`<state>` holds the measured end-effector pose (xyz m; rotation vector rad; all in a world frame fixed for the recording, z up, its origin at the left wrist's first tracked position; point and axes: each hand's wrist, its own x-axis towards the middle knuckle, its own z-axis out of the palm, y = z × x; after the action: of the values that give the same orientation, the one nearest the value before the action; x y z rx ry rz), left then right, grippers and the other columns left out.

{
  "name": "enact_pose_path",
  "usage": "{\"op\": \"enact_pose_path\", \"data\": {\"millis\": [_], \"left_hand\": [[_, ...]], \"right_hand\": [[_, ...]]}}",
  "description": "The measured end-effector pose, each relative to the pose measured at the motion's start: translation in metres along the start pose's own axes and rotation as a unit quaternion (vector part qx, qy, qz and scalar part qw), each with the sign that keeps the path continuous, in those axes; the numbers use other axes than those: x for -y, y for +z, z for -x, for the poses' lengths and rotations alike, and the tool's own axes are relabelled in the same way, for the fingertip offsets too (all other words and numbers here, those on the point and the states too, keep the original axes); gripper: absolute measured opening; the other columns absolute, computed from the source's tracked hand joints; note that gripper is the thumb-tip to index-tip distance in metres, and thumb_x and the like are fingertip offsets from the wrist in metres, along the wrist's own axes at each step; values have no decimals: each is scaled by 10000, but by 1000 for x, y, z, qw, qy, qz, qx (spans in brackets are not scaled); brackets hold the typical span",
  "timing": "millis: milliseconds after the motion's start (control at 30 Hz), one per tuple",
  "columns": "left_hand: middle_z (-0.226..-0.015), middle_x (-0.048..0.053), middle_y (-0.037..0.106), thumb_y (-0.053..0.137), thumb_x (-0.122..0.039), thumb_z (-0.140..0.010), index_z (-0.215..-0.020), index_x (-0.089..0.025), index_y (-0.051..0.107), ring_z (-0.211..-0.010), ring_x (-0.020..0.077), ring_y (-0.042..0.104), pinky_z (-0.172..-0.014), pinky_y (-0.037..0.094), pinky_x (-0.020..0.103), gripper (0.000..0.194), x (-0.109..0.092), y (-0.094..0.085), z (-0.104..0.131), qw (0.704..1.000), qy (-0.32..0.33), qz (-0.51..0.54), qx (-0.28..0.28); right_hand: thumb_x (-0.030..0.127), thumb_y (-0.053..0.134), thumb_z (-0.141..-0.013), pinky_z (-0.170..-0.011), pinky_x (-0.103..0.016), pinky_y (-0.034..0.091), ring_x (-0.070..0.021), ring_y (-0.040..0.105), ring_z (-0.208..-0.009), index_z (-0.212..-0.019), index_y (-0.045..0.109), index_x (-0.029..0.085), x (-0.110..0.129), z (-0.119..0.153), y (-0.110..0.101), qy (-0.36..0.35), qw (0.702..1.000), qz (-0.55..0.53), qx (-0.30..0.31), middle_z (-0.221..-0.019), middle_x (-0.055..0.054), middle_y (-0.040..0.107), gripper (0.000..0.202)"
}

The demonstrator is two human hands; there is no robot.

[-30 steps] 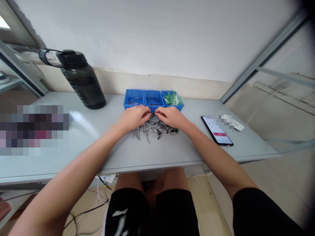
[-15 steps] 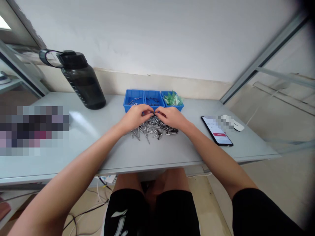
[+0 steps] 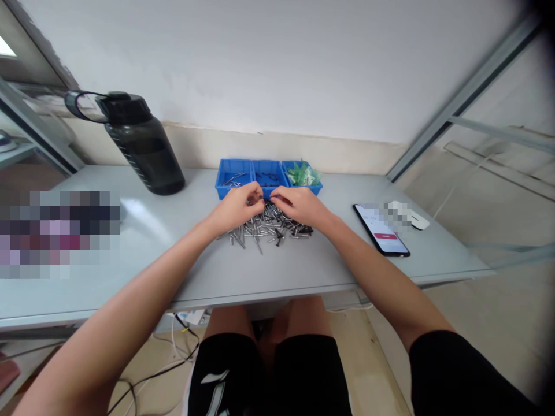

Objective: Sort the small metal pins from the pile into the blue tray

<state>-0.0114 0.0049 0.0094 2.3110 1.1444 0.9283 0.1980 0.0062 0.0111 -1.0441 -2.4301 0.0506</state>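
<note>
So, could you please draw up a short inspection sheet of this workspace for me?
Surface: grey table, glare patch at left.
Job's things: heap of metal fasteners before three blue bins; left bin holds silvery pieces, middle bin dark ones, right bin green and whitish items.
Clutter: dark bottle, phone, white object; pixelated patch far left, unreadable.
Hands: left hand and right hand at the heap's back; grip unclear.
Cables: black and white cables below the table.
Surroundings: pale wall behind, metal post at right.
</note>
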Motion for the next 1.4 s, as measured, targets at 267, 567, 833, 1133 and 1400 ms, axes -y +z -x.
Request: {"op": "enact_pose_path", "data": {"millis": [267, 567, 833, 1133, 1400], "left_hand": [[-849, 17, 682, 520, -237, -907, -928, -180, 613, -760, 140, 613, -685, 459, 258, 112, 8, 3, -2, 999, 40, -12, 28], [-877, 15, 731, 524, -273, -925, -913, -182, 705, -782, 153, 637, -744, 456, 274, 202, 7, 0, -4, 999, 40, -24, 26], [-887, 20, 725, 556, -301, -906, -963, -203, 715, -778, 159, 629, -704, 461, 268, 195, 8, -1, -2, 996, 13, -72, 42], [-913, 28, 718, 523, -266, -926, -979, -203, 704, -780, 161, 621, -714, 443, 276, 200, 10, -2, -2, 992, 31, -119, 32], [-946, 30, 724, 504, -248, -945, -972, -201, 693, -834, 180, 638, -752, 446, 289, 196, 10, -1, -3, 990, 41, -131, 35]], "right_hand": [[291, 445, -964, -698, -256, 378, -141, 581, -728, -1081, 626, 185, 1, 0, 0, -6, 1000, -11, 5, -850, -24, 687, 240], [288, 501, -941, -704, -249, 400, -151, 634, -775, -1084, 634, 198, -3, 1, 2, -20, 999, -36, 1, -862, -17, 712, 215], [289, 494, -941, -660, -249, 369, -145, 609, -702, -1022, 647, 192, -6, 0, 2, 12, 1000, 0, 12, -777, -8, 700, 198], [306, 494, -940, -693, -262, 396, -153, 616, -743, -1023, 630, 194, -2, 0, 1, 19, 1000, -19, 15, -810, -14, 698, 194], [265, 498, -925, -775, -292, 428, -156, 598, -811, -1048, 577, 190, -5, 0, 3, -22, 999, -42, -12, -1035, -66, 656, 164]]}}
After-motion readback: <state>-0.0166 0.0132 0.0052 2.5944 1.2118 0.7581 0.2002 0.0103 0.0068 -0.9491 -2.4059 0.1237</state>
